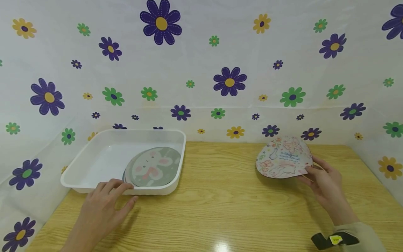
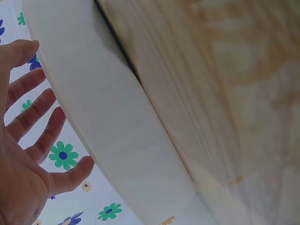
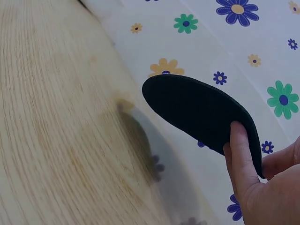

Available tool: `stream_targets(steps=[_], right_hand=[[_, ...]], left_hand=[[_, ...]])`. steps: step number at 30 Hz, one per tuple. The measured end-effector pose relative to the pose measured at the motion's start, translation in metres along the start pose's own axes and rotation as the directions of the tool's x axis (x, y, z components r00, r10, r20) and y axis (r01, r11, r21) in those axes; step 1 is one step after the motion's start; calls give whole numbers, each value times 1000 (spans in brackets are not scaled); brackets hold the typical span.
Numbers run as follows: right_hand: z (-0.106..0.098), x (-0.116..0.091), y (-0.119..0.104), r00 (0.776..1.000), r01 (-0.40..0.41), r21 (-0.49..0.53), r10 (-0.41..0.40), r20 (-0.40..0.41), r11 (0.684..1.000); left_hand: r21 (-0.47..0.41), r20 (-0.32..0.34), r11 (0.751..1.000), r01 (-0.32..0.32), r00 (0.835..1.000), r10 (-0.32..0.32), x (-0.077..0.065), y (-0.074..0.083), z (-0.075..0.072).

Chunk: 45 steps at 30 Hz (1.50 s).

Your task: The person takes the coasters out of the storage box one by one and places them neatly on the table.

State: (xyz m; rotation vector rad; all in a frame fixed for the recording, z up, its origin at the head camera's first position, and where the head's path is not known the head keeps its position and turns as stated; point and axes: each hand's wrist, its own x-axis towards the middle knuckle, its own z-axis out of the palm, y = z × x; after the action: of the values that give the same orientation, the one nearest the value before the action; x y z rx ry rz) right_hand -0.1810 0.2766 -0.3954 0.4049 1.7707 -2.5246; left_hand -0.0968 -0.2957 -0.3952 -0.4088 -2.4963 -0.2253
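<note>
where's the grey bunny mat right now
In the head view's left half, the grey bunny mat sits in the right half of the white tray, beyond and right of the left hand.

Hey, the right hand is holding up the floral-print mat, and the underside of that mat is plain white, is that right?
Not quite: the underside of the floral-print mat is nearly black, not white, as the right wrist view shows. The right hand is indeed holding the mat up.

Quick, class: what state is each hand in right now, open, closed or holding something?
Left hand: open, touching the near rim of the tray.
Right hand: holding a mat by its edge.
</note>
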Motion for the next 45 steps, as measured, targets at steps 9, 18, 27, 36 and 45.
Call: stream_targets(steps=[9,18,27,36,45], right_hand=[[-10,3,0,1000,3,35,-2,-29,999],[-18,4,-1,1000,2,95,1,-29,995],[-26,5,-3,996,-30,142,42,-81,989],[-37,9,-3,996,15,224,5,-86,974],[-43,11,-8,998,25,232,-9,-69,972]], left_hand=[[-2,-1,1000,5,1000,-5,-1,0,0],[-3,10,1000,17,1000,-17,-2,-1,-1],[-8,2,1000,9,1000,-9,-1,-1,0],[-11,-4,1000,0,1000,-1,0,-1,0],[-9,7,1000,9,1000,-9,0,-1,0]])
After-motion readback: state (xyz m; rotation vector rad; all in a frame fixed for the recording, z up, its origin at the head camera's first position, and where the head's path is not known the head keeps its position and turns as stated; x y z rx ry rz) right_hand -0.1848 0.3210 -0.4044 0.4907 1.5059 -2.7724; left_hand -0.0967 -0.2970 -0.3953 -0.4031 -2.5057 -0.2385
